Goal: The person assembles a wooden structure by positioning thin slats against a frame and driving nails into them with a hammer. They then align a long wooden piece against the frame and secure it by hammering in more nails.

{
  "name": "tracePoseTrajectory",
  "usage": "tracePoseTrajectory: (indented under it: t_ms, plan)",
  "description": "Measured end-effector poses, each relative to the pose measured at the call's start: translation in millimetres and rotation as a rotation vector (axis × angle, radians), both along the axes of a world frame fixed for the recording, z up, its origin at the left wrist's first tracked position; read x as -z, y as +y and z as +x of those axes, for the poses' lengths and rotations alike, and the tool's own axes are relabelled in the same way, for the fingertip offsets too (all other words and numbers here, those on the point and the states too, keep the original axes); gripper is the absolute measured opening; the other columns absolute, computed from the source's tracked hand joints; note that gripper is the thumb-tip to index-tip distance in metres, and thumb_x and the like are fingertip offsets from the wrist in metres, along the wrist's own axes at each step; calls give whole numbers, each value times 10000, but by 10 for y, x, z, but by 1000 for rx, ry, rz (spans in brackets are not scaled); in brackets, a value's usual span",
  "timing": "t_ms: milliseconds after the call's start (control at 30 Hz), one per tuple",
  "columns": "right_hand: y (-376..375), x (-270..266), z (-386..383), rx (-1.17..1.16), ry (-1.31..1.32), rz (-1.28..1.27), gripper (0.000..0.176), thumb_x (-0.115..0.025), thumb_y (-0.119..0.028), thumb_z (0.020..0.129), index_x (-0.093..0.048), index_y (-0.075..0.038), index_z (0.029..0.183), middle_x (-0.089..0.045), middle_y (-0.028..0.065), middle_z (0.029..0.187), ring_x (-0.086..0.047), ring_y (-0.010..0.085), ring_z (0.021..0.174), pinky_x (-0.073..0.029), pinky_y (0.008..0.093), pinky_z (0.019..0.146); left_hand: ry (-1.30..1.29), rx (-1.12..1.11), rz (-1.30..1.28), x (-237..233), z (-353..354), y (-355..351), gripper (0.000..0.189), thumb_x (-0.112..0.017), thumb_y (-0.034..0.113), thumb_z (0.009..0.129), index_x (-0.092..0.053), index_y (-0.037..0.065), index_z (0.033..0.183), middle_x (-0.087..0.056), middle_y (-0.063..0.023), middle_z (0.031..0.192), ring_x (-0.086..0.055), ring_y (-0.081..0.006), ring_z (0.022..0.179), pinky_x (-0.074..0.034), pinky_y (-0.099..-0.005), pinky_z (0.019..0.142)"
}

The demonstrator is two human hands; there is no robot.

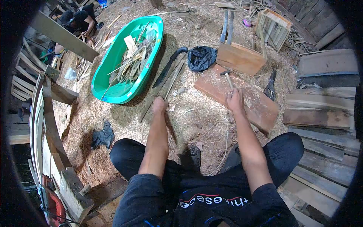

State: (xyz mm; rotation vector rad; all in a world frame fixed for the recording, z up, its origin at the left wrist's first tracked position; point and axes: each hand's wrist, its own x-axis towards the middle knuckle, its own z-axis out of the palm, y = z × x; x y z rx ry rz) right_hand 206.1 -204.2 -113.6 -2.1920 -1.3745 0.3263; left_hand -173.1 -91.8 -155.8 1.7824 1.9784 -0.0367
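Note:
My left hand (159, 104) is closed on the lower part of some thin wooden strips (172, 80), which lie slanting over the shavings. My right hand (235, 99) grips the handle of a small hammer (227, 77), its dark head resting over a reddish wooden board (257, 101). Beyond the strips lies a machete (166, 71) with a black handle. A black plastic bag (201, 59) sits open between the machete and a wooden box (242, 59). At the board's right end is a dark tool (270, 86).
A green tub (99, 81) with wood scraps stands at upper left. A slatted crate (273, 28) is at upper right. Stacked planks (321, 117) line the right side. Another person (81, 19) crouches at top left. A black rag (103, 135) lies at lower left.

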Motion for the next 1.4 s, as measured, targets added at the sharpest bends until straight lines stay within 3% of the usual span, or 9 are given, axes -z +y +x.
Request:
tracePoseTrajectory:
  t_ms: [133, 233, 333, 467, 533, 733, 1000, 1133, 1400]
  plan:
    - [276, 40, -32, -108, -78, 195, 322, -607, -157, 829, -566, -36, 1125, -541, 237, 1117, -523, 407, 1068, -445, 478, 907, -109, 38, 198, -138, 398, 35, 332, -563, 267, 892, -607, -37, 1018, -649, -263, 919, -663, -376, 863, -526, -469, 751]
    - [679, -167, -126, -244, 142, 336, 263, -610, -210, 873, -600, -43, 1077, -610, 199, 1028, -592, 361, 980, -471, 433, 849, -652, -39, 170, -545, 771, 204, 320, -521, 273, 940, -609, -31, 988, -663, -208, 870, -670, -281, 787, -531, -400, 682]
    - [1023, -897, -282, -246, 451, 251, 248, -610, -236, 916, -630, 2, 978, -643, 114, 855, -618, 223, 807, -477, 344, 759, -1034, 10, 28, -1180, 1194, 367, 312, -467, 264, 985, -604, -16, 996, -664, -126, 844, -634, -176, 730, -515, -324, 653]
    - [1307, -1824, -183, -354, 646, 251, 293, -599, -271, 946, -633, 15, 995, -654, 56, 915, -590, 126, 830, -469, 283, 755, -1506, -28, -200, -2144, 1676, 339, 321, -382, 209, 1018, -576, -30, 1108, -658, -109, 917, -620, -164, 760, -519, -305, 729]
    - [1329, -2148, -69, -483, 831, 314, 294, -596, -263, 954, -635, 24, 1005, -654, 36, 940, -583, 106, 841, -468, 257, 756, -1567, 43, -264, -2441, 1814, 288, 328, -368, 199, 1020, -567, -39, 1125, -653, -120, 950, -625, -176, 794, -523, -318, 747]
    - [937, -2434, 72, -485, 771, 366, 242, -641, -194, 918, -653, 37, 989, -652, 33, 874, -576, 72, 790, -471, 242, 697, -1635, 139, -473, -2645, 2001, -8, 316, -413, 200, 1011, -548, -30, 1182, -644, -145, 1049, -648, -229, 936, -548, -350, 799]
    - [749, -2230, 267, -362, 766, 368, 244, -666, -151, 880, -666, 53, 1014, -697, 98, 938, -634, 131, 863, -507, 296, 769, -1236, 269, -202, -2458, 2196, -81, 256, -555, 187, 972, -632, -9, 1117, -662, -50, 986, -632, -128, 901, -529, -282, 776]
    - [699, -2206, 271, -413, 804, 391, 219, -625, -94, 910, -641, 50, 1075, -678, 74, 971, -620, 109, 870, -501, 260, 771, -1251, 326, -59, -2628, 2258, 66, 253, -566, 206, 968, -636, 1, 1099, -653, -37, 966, -613, -117, 893, -511, -293, 803]
    - [489, -2319, 223, -440, 640, 381, 181, -613, -16, 894, -643, 45, 1062, -681, 76, 962, -611, 102, 898, -495, 258, 802, -1432, 224, 103, -3085, 2410, 222, 193, -644, 152, 921, -654, -14, 1020, -633, 4, 808, -555, -63, 686, -463, -205, 633]
